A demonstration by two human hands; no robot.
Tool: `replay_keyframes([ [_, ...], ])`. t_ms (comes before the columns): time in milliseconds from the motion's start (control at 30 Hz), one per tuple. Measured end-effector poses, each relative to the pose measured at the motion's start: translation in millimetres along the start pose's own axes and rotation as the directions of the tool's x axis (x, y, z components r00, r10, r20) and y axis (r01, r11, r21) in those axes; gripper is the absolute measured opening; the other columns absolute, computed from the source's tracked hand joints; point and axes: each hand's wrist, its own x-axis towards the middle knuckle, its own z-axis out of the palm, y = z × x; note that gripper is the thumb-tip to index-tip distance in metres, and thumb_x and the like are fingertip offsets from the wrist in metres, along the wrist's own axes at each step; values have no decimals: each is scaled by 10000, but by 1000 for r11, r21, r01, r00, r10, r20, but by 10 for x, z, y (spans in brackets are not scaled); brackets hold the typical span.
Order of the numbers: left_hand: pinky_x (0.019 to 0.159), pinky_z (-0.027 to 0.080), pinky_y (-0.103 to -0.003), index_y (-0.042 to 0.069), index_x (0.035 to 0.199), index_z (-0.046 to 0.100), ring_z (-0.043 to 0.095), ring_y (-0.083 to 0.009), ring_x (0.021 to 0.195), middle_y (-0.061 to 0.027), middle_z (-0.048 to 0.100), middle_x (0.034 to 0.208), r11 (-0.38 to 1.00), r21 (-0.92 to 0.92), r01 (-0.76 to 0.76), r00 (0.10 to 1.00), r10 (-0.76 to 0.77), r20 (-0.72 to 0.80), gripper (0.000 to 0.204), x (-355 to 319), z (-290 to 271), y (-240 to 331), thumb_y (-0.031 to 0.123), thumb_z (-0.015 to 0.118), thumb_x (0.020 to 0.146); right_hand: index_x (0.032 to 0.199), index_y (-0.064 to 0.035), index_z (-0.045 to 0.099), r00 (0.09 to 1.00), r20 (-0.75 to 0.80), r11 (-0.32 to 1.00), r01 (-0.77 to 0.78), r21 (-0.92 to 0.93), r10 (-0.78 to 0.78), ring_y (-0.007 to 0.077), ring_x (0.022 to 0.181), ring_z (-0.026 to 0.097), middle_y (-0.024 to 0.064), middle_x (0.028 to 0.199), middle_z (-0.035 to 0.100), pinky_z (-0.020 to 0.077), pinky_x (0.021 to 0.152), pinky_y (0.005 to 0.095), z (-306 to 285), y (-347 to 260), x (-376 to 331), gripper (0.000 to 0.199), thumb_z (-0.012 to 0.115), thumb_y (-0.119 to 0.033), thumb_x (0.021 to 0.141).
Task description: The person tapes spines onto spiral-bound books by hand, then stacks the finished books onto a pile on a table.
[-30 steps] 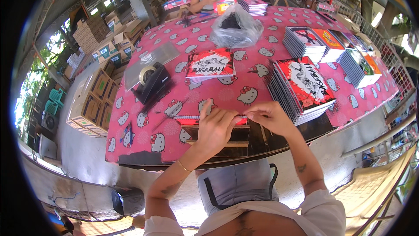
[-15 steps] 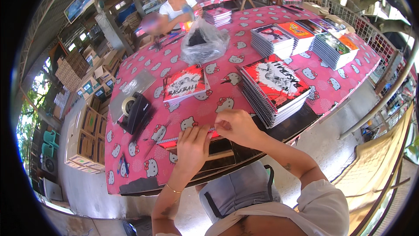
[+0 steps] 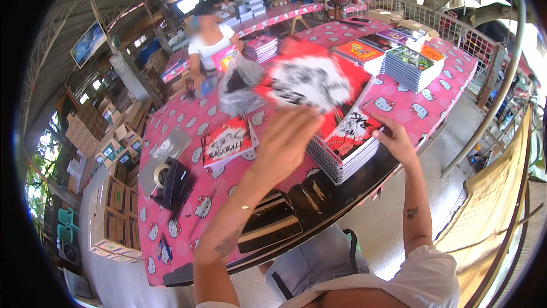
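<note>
The left hand (image 3: 288,137) is raised above the table (image 3: 188,217), its fingers closed on the lower edge of a red, white and black book (image 3: 313,83) that it holds up tilted in the air, blurred with motion, over the far side of the tall stack of matching books (image 3: 345,151). The right hand (image 3: 393,140) lies on the right edge of that stack's top cover, fingers spread and resting flat on it rather than gripping. The stack stands at the near edge of the table, which is covered with a pink cartoon-cat cloth. To the left of the stack lies a thinner pile with a red cover (image 3: 228,141), and further left a black tape dispenser (image 3: 174,182) sits beside a flat grey sheet (image 3: 165,148). Behind the lifted book is a crumpled clear plastic bag (image 3: 239,88) holding something dark. Toward the far right of the table are more book stacks, one with an orange-yellow cover (image 3: 359,54) and one with a green cover (image 3: 413,63). Across the table a person in a white top (image 3: 211,43) stands at its far edge. Stacked cardboard boxes (image 3: 91,131) fill the floor area on the left
</note>
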Motion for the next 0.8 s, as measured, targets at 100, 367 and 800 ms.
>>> replay_keyframes([
  [100, 1084, 496, -467, 47, 1212, 715, 617, -351, 1258, -181, 681, 1281, 974, -200, 109, 974, -64, 219, 354, -364, 568, -50, -34, 664, 871, 1407, 24, 595, 1000, 9, 999, -6, 53, 6, 126, 1042, 606, 138, 1202, 729, 482, 982, 311, 10, -101, -18, 567, 794, -113, 894],
  [367, 1096, 493, -464, 47, 1273, 682, 615, -368, 1249, -191, 664, 1308, 971, -133, 200, 938, -150, 312, 434, -450, 649, 208, 3, 650, 842, 1424, 29, 584, 999, 11, 988, -34, 152, 33, 89, 998, 589, 95, 1189, 725, 503, 919, 259, 53, -12, -31, 659, 847, -37, 823],
  [800, 860, 542, -485, 59, 1207, 650, 669, -379, 985, -162, 669, 1053, 773, 435, 463, 744, -605, 283, 267, -2565, -661, -1400, 109, 634, 945, 1362, 43, 560, 753, -555, 923, 379, -72, -353, 312, 1256, 571, 205, 1395, 555, 435, 1097, 439, 181, -732, -548, 458, 590, -266, 1025],
])
